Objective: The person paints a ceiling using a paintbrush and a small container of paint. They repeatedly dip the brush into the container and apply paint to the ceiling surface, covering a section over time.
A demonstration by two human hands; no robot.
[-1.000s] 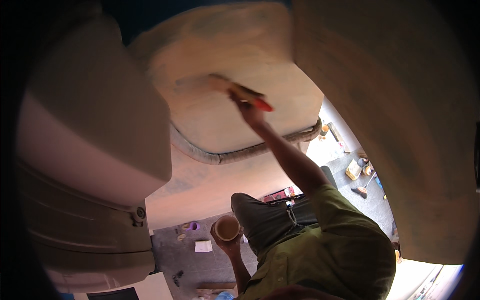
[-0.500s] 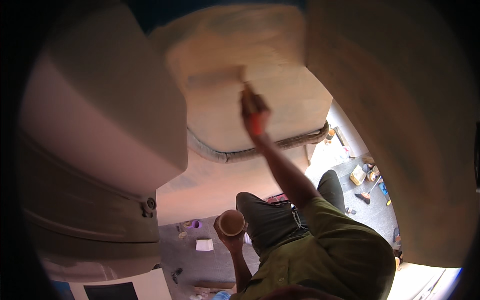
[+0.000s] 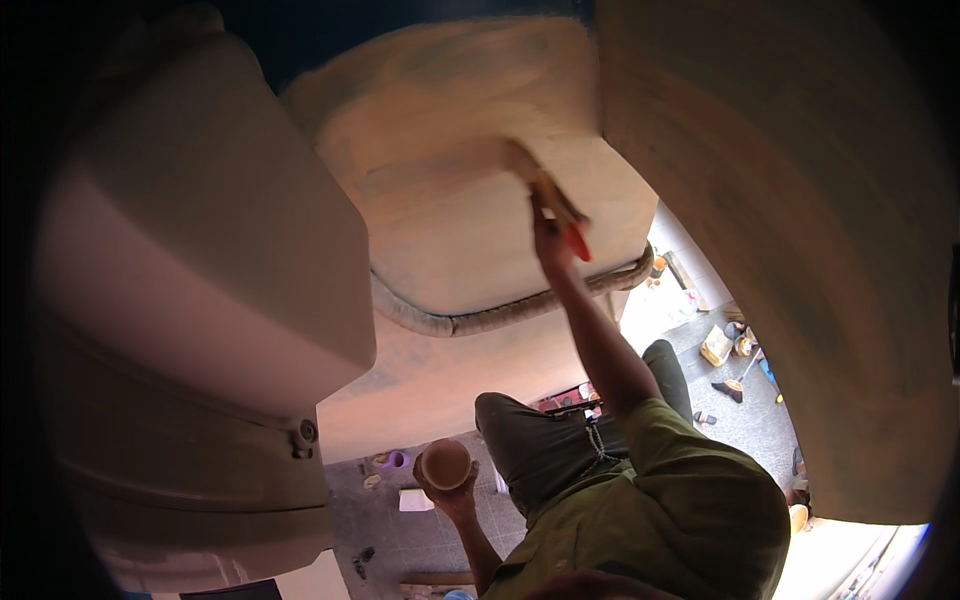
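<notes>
My right hand (image 3: 549,238) is raised and wrapped round a paintbrush (image 3: 553,192) with a pale handle and an orange-red end. The brush head, smeared by motion, is against or very close to a peach-coloured panel (image 3: 460,230) with patchy darker strokes. Down by my left thigh, my left hand (image 3: 455,500) grips a round tub (image 3: 446,465). A brownish-pink content fills the tub's mouth; how deep it is I cannot tell.
A rounded pipe-like edge (image 3: 455,325) runs along the panel's lower side. Bulky curved bodies flank me, a pale one (image 3: 220,220) left and a brown one (image 3: 770,250) right. Below on the floor lie a broom (image 3: 733,388), a white block (image 3: 416,500) and a purple cup (image 3: 398,459).
My right hand and the brush have swept to the right across the panel, and the brush now slants up to the left. The tub in my left hand has shifted slightly left and down.
</notes>
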